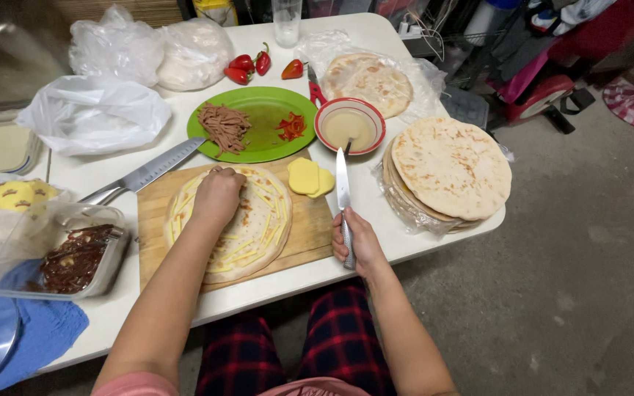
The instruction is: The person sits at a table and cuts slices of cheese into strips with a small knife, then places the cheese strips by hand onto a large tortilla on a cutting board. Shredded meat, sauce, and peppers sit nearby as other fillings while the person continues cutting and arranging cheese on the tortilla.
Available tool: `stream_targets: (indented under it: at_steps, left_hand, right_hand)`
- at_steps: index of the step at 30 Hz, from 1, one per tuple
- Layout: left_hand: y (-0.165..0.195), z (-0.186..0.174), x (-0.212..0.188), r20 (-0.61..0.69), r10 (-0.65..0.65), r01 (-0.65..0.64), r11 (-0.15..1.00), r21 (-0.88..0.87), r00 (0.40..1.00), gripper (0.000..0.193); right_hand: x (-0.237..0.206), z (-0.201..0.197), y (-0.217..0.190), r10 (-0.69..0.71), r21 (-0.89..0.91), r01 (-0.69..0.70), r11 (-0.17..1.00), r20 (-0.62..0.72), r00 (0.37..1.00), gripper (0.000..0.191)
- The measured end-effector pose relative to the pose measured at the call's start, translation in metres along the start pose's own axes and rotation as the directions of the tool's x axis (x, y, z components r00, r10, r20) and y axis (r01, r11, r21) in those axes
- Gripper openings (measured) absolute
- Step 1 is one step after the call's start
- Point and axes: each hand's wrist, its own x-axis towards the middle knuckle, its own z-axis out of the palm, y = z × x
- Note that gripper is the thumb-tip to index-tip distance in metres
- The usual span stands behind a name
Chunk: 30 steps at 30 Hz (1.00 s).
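A round flatbread (254, 227) covered with yellow cheese strips lies on a wooden cutting board (306, 238). My left hand (218, 196) rests on top of the flatbread, fingers curled near its far edge. My right hand (357, 242) grips a small knife (343, 183) by its handle at the board's right edge, blade pointing away from me. Yellow cheese pieces (310, 178) sit on the board's far right corner. A green plate (258, 117) behind the board holds brown meat strips (223, 126) and chopped red pepper (291, 126).
A large knife (148, 172) lies left of the board. A red-rimmed bowl of sauce (349, 125), a stack of flatbreads (449, 172), whole red peppers (247, 66), a glass (286, 20), plastic bags (97, 110) and a clear container of dark food (75, 257) crowd the white table (405, 242).
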Motion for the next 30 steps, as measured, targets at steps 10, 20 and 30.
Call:
stream_targets:
  at_steps: [10,20,30]
  left_hand:
    - [-0.003,-0.029,-0.071,0.428,-0.571,0.333,-0.27,-0.904,0.7,0.032]
    - [0.034,0.013,-0.142,0.456,-0.483,0.045,-0.648,-0.76,0.748,0.043]
    - [0.043,-0.003,-0.149,0.447,-0.498,0.008,-0.662,-0.75,0.743,0.044]
  right_hand:
    - [-0.007,0.008,0.024,-0.093,-0.236,0.081,0.968,-0.039,0.995,0.034]
    - [-0.078,0.116,0.076,-0.152,-0.927,0.273,0.257,0.24,0.959,0.037]
    - [-0.094,0.146,0.069,-0.216,-0.961,0.263,0.088,0.24,0.947,0.035]
